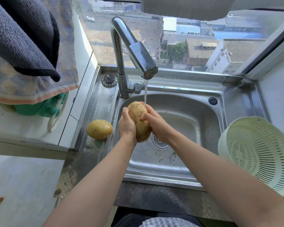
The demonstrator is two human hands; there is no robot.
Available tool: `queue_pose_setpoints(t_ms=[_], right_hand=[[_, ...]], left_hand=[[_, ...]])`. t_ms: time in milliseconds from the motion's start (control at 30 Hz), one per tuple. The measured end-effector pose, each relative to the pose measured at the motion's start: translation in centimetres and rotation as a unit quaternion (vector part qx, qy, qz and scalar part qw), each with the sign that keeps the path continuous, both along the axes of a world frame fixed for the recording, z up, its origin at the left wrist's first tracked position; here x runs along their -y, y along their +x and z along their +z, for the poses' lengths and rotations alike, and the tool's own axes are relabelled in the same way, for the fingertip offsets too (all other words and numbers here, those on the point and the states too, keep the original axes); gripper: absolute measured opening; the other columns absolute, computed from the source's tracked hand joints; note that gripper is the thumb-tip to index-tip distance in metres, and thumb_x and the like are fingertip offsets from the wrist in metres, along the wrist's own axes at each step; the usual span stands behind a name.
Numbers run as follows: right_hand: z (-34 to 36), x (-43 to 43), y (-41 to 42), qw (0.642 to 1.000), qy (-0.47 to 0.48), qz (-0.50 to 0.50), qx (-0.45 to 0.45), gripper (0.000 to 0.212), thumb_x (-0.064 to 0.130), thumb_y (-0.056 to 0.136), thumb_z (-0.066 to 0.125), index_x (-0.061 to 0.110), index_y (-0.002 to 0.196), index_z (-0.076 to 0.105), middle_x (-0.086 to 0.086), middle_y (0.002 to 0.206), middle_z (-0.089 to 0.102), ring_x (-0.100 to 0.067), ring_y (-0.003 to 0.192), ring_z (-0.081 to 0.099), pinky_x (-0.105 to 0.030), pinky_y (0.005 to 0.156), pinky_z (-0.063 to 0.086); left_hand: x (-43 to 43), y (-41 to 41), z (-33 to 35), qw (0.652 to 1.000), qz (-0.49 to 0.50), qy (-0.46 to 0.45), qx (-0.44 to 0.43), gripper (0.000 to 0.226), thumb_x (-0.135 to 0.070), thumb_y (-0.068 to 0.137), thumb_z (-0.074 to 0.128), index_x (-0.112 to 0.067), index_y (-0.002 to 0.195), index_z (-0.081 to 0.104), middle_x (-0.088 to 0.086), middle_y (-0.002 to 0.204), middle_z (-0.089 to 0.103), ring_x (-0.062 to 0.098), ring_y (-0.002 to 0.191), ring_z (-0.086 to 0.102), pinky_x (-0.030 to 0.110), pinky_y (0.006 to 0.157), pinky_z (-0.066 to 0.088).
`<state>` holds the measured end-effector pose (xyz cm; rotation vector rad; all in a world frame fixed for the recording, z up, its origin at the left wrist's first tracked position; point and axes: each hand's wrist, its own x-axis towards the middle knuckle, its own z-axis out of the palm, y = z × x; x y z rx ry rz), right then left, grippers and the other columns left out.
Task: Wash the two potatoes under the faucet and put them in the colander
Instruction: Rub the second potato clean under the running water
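steel sink (208, 128) set under a window (187, 46) that looks over rooftops, its patterned metal surround wet and spotted. water runs from the faucet (138, 58) onto a large potato (138, 122), clamped between the left hand (126, 125) and right hand (156, 125) above the drain (159, 142). second potato (99, 129) lies on the sink's left ledge. pale green colander (256, 153) sits tilted on the right edge. towels (28, 46) hang at left above green gloves (44, 107).

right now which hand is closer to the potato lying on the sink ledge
Left. The left hand grips the held potato just right of the ledge potato. The right hand is on the held potato's far side, farther off.
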<state>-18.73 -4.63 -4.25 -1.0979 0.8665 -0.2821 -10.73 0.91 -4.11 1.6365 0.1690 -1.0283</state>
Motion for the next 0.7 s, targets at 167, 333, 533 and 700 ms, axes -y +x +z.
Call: queue_pose_setpoints(t_ms=[167,333,533,700], right_hand=[[-0.3,-0.7,0.5,0.997,-0.046,-0.058,-0.015,0.052,0.040,0.085,0.049,0.021,0.133,0.050,-0.010,0.133,0.057,-0.026,0.122,0.056,-0.051,0.105,0.047],[-1.6,0.1,-1.0,0.999,-0.001,0.026,0.038,0.063,0.025,0.086,0.060,0.022,0.145,0.036,-0.008,0.137,0.053,-0.026,0.125,0.055,-0.045,0.104,0.048],[0.0,0.1,1.5,0.987,-0.030,-0.129,-0.085,0.036,0.038,0.097,0.049,0.013,0.121,0.057,-0.009,0.119,0.062,-0.024,0.112,0.060,-0.043,0.096,0.053],[0.2,-0.4,1.2,0.984,-0.123,-0.091,-0.096,0.041,0.031,0.101,0.038,0.014,0.137,0.048,-0.010,0.136,0.054,-0.022,0.126,0.051,-0.043,0.110,0.042]], left_hand=[[0.3,-0.4,-0.2,1.000,0.019,0.012,0.007,0.052,-0.058,0.090,0.040,-0.018,0.114,0.064,0.014,0.119,0.064,0.034,0.109,0.062,0.054,0.096,0.051],[0.2,-0.1,-0.6,0.999,0.016,0.032,-0.004,0.066,-0.064,0.084,0.036,-0.020,0.126,0.063,0.015,0.123,0.063,0.038,0.112,0.061,0.057,0.097,0.050],[0.7,-0.6,-0.7,0.999,0.010,0.010,0.034,0.053,-0.057,0.094,0.038,-0.019,0.118,0.065,0.009,0.117,0.068,0.029,0.108,0.064,0.049,0.098,0.052],[1.2,-0.1,-1.4,0.999,0.016,0.027,0.009,0.067,-0.061,0.088,0.031,-0.017,0.125,0.064,0.012,0.119,0.066,0.033,0.110,0.063,0.051,0.098,0.052]])
